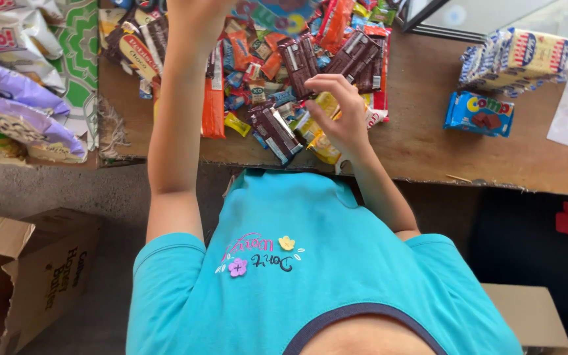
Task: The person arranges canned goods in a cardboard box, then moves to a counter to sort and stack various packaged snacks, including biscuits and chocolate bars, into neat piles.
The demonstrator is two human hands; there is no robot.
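The right hand, fingers curled, pinches a dark brown foil-wrapped chocolate bar at the heap's centre. The left hand reaches to twelve o'clock; its fingers are cut off by the frame edge, so I cannot tell its grip. On the brown wooden table, at three o'clock, lie one blue biscuit packet and one yellow-and-blue multipack. Two purple snack bags sit at nine o'clock.
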